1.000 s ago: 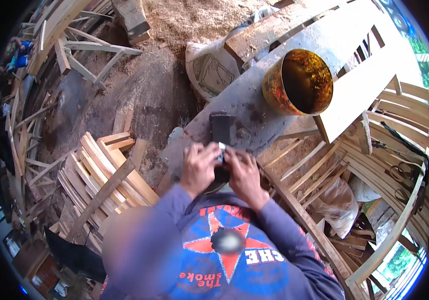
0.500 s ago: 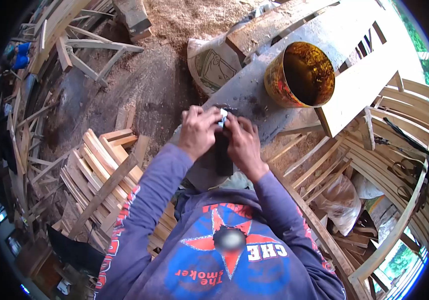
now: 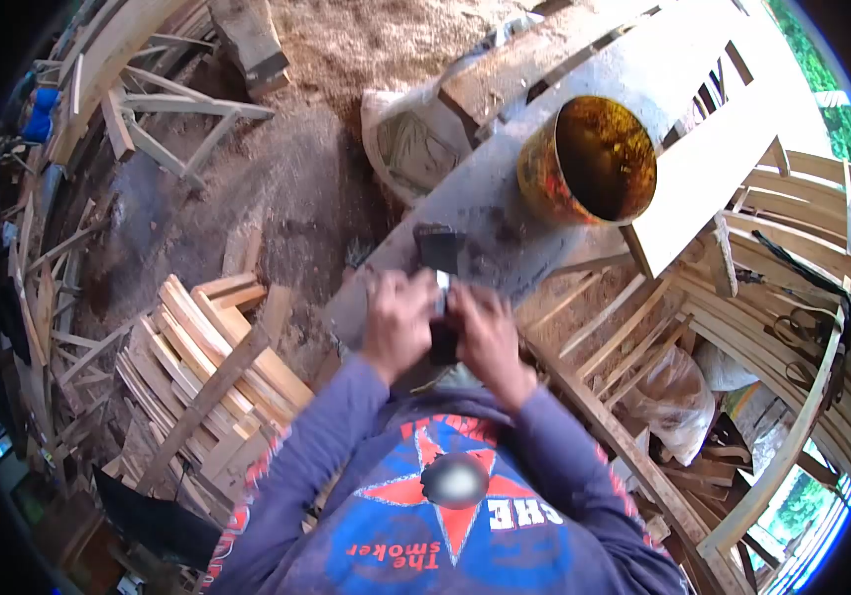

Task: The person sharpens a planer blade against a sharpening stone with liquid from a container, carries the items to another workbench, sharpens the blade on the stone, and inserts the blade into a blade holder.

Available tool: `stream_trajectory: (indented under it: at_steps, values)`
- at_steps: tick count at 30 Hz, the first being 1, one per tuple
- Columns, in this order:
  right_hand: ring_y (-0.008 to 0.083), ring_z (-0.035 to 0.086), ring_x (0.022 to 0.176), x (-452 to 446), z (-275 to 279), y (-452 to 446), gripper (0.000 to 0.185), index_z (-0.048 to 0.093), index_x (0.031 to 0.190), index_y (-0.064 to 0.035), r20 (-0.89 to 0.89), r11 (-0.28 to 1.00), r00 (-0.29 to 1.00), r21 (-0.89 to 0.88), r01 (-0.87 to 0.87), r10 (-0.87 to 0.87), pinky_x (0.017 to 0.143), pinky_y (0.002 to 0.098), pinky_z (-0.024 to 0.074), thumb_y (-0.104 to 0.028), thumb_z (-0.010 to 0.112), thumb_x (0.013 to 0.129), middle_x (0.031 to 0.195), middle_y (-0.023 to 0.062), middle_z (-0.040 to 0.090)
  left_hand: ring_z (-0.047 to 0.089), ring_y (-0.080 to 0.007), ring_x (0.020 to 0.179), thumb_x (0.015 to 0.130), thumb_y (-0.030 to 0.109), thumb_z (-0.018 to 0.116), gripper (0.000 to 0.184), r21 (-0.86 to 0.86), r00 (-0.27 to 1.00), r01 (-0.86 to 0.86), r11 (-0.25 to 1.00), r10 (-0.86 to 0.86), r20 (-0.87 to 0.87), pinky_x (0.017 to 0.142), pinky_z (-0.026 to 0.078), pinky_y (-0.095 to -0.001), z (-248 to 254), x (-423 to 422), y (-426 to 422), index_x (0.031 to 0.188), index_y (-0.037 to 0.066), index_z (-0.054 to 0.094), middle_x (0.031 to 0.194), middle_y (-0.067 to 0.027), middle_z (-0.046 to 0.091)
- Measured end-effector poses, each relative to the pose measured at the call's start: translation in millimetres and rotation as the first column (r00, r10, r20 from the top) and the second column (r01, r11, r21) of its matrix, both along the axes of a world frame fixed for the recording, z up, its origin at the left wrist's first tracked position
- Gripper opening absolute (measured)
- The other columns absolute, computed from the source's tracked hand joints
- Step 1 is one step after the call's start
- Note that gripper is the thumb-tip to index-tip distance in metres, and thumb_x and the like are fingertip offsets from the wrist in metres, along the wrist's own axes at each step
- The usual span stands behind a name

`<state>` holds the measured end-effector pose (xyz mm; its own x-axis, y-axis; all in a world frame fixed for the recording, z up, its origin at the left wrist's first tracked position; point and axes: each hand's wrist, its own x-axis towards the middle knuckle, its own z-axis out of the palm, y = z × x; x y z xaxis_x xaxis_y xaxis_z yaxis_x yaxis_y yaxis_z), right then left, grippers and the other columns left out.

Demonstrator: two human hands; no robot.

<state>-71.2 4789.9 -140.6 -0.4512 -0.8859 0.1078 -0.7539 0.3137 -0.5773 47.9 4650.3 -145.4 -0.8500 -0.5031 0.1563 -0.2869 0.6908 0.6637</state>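
Note:
A dark flat block (image 3: 438,248), perhaps a sharpening stone, lies lengthwise on a grey board (image 3: 490,188) in front of my body. Over it, a small shiny metal piece (image 3: 442,281) is pinched between my two hands. My left hand (image 3: 397,319) has its fingers closed on the piece's left side, and my right hand (image 3: 485,332) grips it from the right. Motion blurs the fingers a little. The hands cover the middle of the block. Beyond them on the board stands a round yellow-brown container (image 3: 589,164) with dark liquid inside.
Stacked wooden strips (image 3: 217,347) lie at the left. A printed sack (image 3: 410,149) is beyond the board, near sawdust on the ground. Long slats (image 3: 792,288) and a plastic bag (image 3: 671,407) are at the right. A pale plank (image 3: 713,188) extends toward the upper right.
Both hands first moved away from my body along the block, uncovering its near end, then came back toward me with the metal piece. The block's far end shows again.

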Motion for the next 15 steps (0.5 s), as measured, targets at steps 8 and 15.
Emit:
stream_trajectory:
  at_steps: [8, 15]
  values:
    - [0.0315, 0.063, 0.117, 15.0, -7.9, 25.1, 0.052, 0.062, 0.134, 0.0018, -0.043, 0.999, 0.999, -0.021, -0.029, 0.028, 0.095, 0.0484, 0.0494, -0.013, 0.074, 0.085, 0.121, 0.0145, 0.071, 0.058, -0.0259, 0.098, 0.077, 0.014, 0.081, 0.028, 0.063, 1.0, -0.008, 0.998, 0.008, -0.002, 0.097, 0.043, -0.042, -3.7, 14.2, 15.9, 0.105, 0.011, 0.082, 0.119, -0.0008, 0.076]
    - [0.0338, 0.065, 0.109, 8.6, -0.6, 6.2, 0.042, 0.066, 0.129, -0.0061, 0.005, 0.994, 0.995, -0.034, 0.101, -0.101, 0.092, 0.0485, 0.0513, -0.008, 0.074, 0.088, 0.114, 0.0119, 0.073, 0.057, -0.0259, 0.098, 0.078, 0.02, 0.079, 0.028, -0.137, 0.998, 0.062, 0.989, -0.057, 0.037, 0.089, 0.042, -0.043, 9.5, -3.6, -4.6, 0.106, 0.014, 0.079, 0.113, 0.0041, 0.074]
